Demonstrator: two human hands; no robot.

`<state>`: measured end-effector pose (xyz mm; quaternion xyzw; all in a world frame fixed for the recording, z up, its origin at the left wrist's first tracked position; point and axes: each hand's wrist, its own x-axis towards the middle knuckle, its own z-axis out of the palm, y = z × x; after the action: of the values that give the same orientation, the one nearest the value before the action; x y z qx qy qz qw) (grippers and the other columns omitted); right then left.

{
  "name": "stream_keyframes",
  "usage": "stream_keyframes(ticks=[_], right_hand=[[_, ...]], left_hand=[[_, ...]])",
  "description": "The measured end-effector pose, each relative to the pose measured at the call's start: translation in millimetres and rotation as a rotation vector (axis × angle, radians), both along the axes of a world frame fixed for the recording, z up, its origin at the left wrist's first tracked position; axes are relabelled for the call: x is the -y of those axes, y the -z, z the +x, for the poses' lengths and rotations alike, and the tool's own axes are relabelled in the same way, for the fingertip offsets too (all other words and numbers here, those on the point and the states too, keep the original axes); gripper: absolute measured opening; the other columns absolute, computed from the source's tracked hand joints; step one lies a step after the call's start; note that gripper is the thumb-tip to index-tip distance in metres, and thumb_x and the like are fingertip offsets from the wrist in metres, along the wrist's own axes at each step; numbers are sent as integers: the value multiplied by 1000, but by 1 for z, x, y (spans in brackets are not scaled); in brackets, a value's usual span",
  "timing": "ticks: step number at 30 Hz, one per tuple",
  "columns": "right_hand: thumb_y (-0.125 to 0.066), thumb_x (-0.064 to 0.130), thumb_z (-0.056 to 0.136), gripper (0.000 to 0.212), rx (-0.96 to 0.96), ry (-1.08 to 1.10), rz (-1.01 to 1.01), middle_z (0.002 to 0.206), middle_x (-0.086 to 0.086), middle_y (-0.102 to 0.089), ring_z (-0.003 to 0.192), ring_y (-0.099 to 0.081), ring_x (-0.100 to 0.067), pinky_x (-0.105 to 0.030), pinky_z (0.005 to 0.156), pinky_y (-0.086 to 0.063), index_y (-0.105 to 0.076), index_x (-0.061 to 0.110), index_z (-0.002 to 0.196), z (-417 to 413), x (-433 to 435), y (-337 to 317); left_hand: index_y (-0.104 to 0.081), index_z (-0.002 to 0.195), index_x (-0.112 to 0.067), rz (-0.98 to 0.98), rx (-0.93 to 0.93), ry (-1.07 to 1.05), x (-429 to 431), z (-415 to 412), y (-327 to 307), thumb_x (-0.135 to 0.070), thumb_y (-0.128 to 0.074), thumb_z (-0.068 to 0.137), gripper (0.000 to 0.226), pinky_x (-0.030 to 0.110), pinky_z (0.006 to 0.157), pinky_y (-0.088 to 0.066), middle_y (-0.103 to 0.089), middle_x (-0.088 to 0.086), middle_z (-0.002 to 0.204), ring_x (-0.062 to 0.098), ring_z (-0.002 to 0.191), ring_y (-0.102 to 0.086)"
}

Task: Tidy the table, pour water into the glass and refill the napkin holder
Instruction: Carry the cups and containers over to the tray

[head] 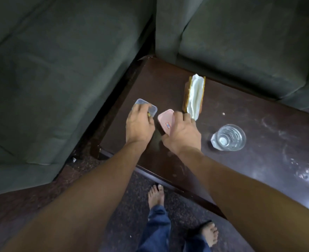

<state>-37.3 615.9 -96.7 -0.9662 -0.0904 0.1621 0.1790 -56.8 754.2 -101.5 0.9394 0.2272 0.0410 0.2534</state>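
Note:
On the dark wooden table [232, 110], my left hand [139, 124] covers a small clear plastic container [141, 103] and its fingers curl round it. Right beside it, my right hand [182, 133] grips a pink plastic lid [165, 119], held tilted on its edge. Behind the lid stands a wooden napkin holder [186, 91] packed with white napkins [195, 97]. A clear drinking glass [229, 137] stands upright to the right of my right hand, apart from it; whether it holds water I cannot tell.
Grey-green sofa cushions [59, 79] border the table on the left and at the back [250, 42]. The tabletop shows smears and a small white crumb [223, 113]. My bare feet [156, 195] stand on the speckled floor by the table's near edge.

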Motion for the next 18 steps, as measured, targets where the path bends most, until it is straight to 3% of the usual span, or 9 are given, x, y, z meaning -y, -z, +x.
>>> stream_keyframes(ticks=[4, 8, 11, 14, 18], right_hand=[[-82, 37, 69, 75, 52, -19, -13, 126, -6, -52, 118, -52, -30, -40, 83, -53, -44, 18, 132, 23, -35, 0], [-83, 38, 70, 79, 59, -44, -25, 127, -7, -53, 118, -52, -30, -38, 89, -50, -43, 17, 135, 39, -57, 6], [-83, 39, 71, 79, 57, -80, -44, 127, -8, -54, 117, -53, -30, -38, 93, -50, -44, 16, 135, 45, -68, 9], [-79, 36, 72, 72, 62, -154, -69, 127, -9, -54, 116, -52, -32, -41, 93, -50, -48, 16, 133, 48, -77, 9], [-75, 34, 75, 68, 60, -275, -131, 128, -6, -51, 117, -51, -30, -39, 94, -47, -51, 19, 137, 53, -91, 9]], left_hand=[[-60, 136, -18, -122, -54, -13, -32, 25, 3, -7, -66, 87, 51, 45, 100, -50, -57, 7, 133, 31, 108, -66], [-55, 142, -22, -189, -155, 28, -51, 35, 10, -15, -66, 89, 54, 43, 104, -49, -53, 5, 140, 30, 116, -64], [-60, 137, -17, -125, -73, 55, -65, 30, 17, -13, -58, 94, 43, 40, 102, -46, -56, 7, 136, 31, 120, -61], [-64, 133, -12, -107, 23, -51, -80, 27, 23, -11, -53, 98, 36, 39, 103, -43, -60, 11, 131, 31, 120, -60], [-67, 132, -18, -209, -171, -116, -97, 36, 31, -29, -50, 105, 34, 36, 103, -42, -64, 15, 129, 34, 121, -59]])
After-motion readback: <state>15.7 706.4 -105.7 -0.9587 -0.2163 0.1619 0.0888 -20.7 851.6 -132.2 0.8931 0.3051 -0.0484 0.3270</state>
